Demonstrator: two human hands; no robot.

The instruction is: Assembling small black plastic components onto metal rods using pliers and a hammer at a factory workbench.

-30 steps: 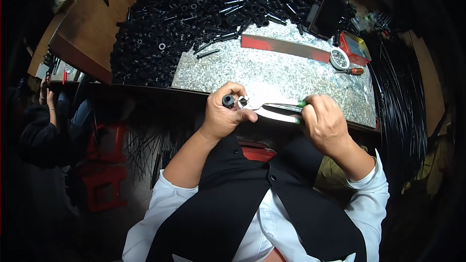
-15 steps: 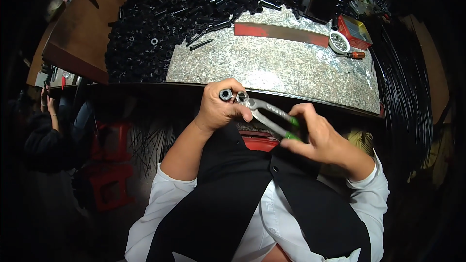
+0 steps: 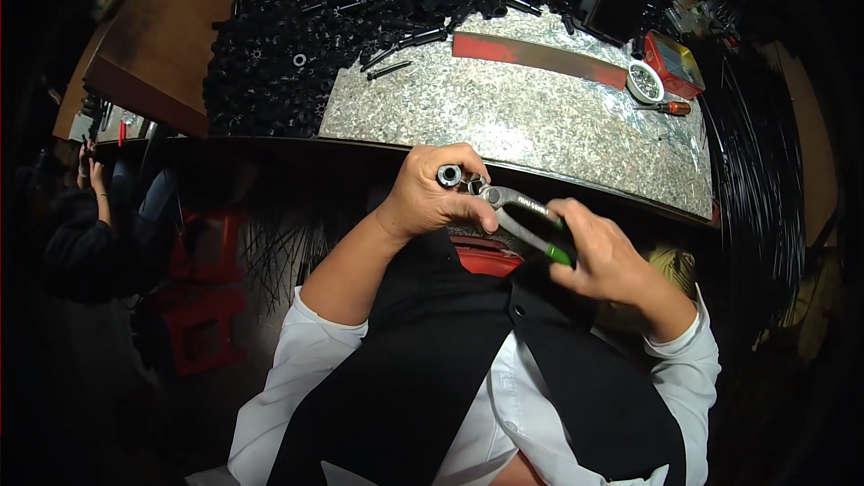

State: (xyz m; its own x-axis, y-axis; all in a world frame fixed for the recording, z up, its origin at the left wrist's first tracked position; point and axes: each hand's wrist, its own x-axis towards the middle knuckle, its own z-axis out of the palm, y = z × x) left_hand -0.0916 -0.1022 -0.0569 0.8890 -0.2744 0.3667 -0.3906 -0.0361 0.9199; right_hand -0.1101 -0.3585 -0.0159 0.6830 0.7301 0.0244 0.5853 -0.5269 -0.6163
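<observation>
Just off the table's near edge, my left hand (image 3: 430,193) is closed around a black tube-shaped part (image 3: 449,175), whose round, hollow end faces up. A pair of end-cutting pincers (image 3: 506,202) has its metal jaws beside that part, close to my left thumb and fingertips. What lies between the jaws is too small to make out. My right hand (image 3: 596,252) is wrapped around the pincers' green handles, fingers on the upper one and thumb by the lower one.
A heap of black tubular parts (image 3: 270,81) covers the table's far left. On the speckled tabletop (image 3: 432,117) lie a red-brown bar (image 3: 540,60), a white bowl of small metal pieces (image 3: 644,81), a red box (image 3: 673,65) and a screwdriver (image 3: 666,108). Black rods (image 3: 756,171) hang at right. Another person (image 3: 76,243) is at left.
The view has shifted a little. Both hands, with the black part and the pincers, have moved slightly right relative to the table. My right hand's grip looks somewhat tighter.
</observation>
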